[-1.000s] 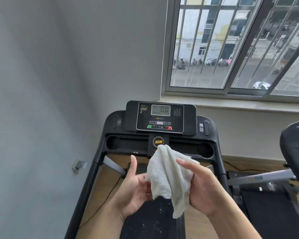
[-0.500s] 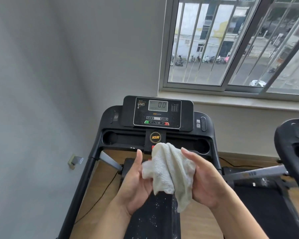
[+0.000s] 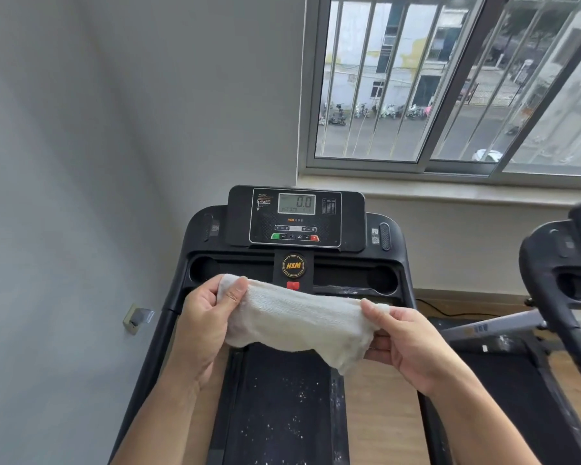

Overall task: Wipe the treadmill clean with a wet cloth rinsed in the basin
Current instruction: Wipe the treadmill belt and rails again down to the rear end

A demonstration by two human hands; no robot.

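Both hands pinch the cloth (image 3: 299, 322), left hand (image 3: 205, 317) and right hand (image 3: 406, 344) stretching it above the speckled treadmill (image 3: 282, 404) belt; another treadmill (image 3: 557, 263) stands right, window (image 3: 450, 85) beyond.

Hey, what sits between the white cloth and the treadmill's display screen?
In the head view, a round HSM badge and a red tab below it lie between the cloth and the screen, on the black console.

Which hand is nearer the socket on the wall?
Left. The left hand grips one end of the cloth just right of the wall socket; the right hand holds the other end, farther right.
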